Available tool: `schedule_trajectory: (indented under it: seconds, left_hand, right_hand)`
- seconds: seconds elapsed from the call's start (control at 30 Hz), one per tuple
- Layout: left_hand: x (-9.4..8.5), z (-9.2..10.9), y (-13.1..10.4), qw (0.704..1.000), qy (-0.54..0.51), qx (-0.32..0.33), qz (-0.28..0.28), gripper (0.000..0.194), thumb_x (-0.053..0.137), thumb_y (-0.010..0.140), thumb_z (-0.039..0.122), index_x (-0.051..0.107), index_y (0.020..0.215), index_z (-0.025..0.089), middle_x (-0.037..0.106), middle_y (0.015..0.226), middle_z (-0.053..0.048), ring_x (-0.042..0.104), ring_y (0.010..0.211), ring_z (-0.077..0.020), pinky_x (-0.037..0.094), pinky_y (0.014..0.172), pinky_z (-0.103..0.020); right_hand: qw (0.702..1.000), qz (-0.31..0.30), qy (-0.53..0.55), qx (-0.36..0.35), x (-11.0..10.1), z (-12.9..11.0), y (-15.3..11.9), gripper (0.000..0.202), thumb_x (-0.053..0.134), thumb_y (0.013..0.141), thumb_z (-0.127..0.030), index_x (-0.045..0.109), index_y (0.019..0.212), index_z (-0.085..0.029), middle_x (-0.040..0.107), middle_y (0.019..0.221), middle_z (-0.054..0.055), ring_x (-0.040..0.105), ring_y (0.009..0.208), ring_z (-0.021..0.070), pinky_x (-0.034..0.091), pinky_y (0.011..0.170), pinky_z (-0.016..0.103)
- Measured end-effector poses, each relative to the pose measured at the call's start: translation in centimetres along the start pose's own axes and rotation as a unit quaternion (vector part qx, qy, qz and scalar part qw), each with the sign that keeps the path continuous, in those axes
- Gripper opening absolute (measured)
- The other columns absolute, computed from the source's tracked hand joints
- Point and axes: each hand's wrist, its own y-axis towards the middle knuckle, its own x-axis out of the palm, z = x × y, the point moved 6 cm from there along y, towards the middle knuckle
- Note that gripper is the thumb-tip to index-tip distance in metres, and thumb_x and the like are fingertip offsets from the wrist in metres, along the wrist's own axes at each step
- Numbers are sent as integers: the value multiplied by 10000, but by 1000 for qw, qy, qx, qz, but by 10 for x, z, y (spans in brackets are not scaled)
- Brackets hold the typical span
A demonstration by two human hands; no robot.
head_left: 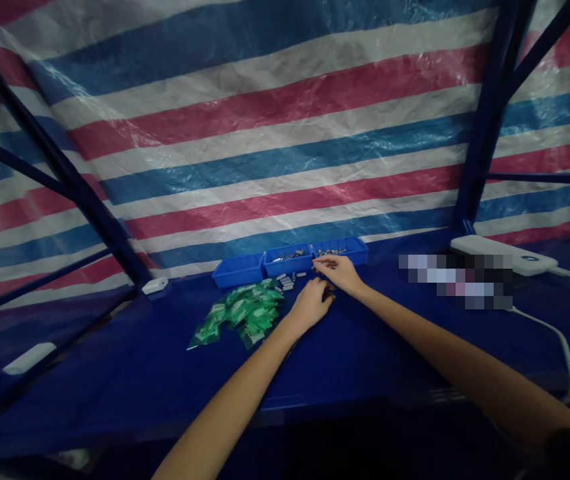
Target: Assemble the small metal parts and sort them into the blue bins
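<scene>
My left hand (313,303) rests low over the blue tabletop with its fingers curled inward; whatever lies under the fingertips is hidden. Just above and to the right, my right hand (343,273) has thumb and fingers drawn together at the front of the right blue bin (359,251). Anything in that pinch is too small to make out. Small metal pieces lie in this bin and in the middle blue bin (289,268). Several short silvery cylinders (288,283) lie loose beyond my left hand. Beside them is a pile of small green-and-clear plastic bags (247,308).
A left blue bin (239,272) completes the row at the back. On the right lies a white power bank (505,255) with a white cable (565,347), next to a blurred-out item. White objects (155,286) sit at left. Blue frame posts (482,127) stand before a striped tarp (285,153).
</scene>
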Motion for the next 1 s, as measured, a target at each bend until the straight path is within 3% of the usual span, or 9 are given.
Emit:
schedule_trajectory:
  seconds: [0.1, 0.23, 0.33, 0.43, 0.57, 0.7, 0.83, 1.0]
  left_hand:
    - [2, 4, -1, 1000, -25, 2, -8, 120, 569, 742, 197, 622, 845, 165, 613, 850, -68, 578, 765, -189, 477, 719, -324]
    - [5, 2, -1, 999, -27, -17, -18, 144, 576, 748, 245, 656, 840, 168, 630, 789, -58, 582, 697, -180, 467, 664, -307]
    - [4, -2, 0, 999, -31, -32, -17, 156, 582, 752, 251, 676, 843, 166, 649, 813, -62, 592, 705, -179, 464, 677, -306]
    - [-7, -9, 1, 997, -31, -58, 28, 134, 574, 758, 216, 684, 805, 156, 669, 812, -68, 598, 719, -179, 459, 716, -313]
    - [-37, -20, 1, 977, -74, -115, 162, 140, 574, 762, 198, 680, 845, 157, 684, 813, -56, 601, 736, -164, 456, 734, -298]
    - [-55, -30, -1, 942, -162, -137, 259, 153, 581, 765, 239, 666, 857, 152, 674, 846, -52, 594, 732, -136, 461, 719, -264]
    - [-58, -38, -2, 923, -174, -142, 312, 165, 613, 739, 276, 661, 838, 152, 631, 864, -51, 563, 727, -127, 451, 716, -256]
    - [-53, -43, -2, 919, -185, -146, 316, 164, 590, 758, 295, 650, 824, 157, 606, 865, -48, 546, 740, -127, 440, 725, -256]
  right_hand:
    - [999, -24, 3, 22, 4, 0, 0, 188, 653, 693, -316, 702, 791, -162, 694, 666, 50, 654, 637, 188, 536, 615, 307]
    - [982, -89, 158, 49, 15, -10, 2, 399, 598, 770, -287, 576, 1162, -214, 675, 1041, 78, 641, 933, 182, 537, 769, 310]
    - [976, -99, 189, 41, 18, -19, 0, 446, 596, 779, -257, 523, 1220, -251, 578, 1227, 76, 570, 1087, 182, 505, 863, 330]
    - [981, -72, 166, 75, 16, -14, -4, 311, 582, 790, -253, 612, 1097, -222, 612, 1175, 82, 588, 1058, 193, 493, 873, 356]
    - [977, -38, 154, 144, 15, 2, -10, 236, 499, 849, -272, 648, 1007, -179, 682, 1004, 94, 645, 915, 175, 518, 790, 320]
    - [958, -68, 189, 206, 27, 6, -20, 243, 466, 872, -293, 660, 923, -156, 696, 883, 94, 656, 776, 149, 525, 628, 241]
    - [943, -116, 232, 210, 39, -6, -30, 227, 470, 873, -287, 660, 888, -162, 687, 846, 65, 631, 709, 109, 489, 549, 176]
    - [947, -127, 225, 192, 43, -10, -35, 167, 510, 842, -260, 655, 884, -188, 666, 813, 26, 601, 649, 86, 449, 498, 148]
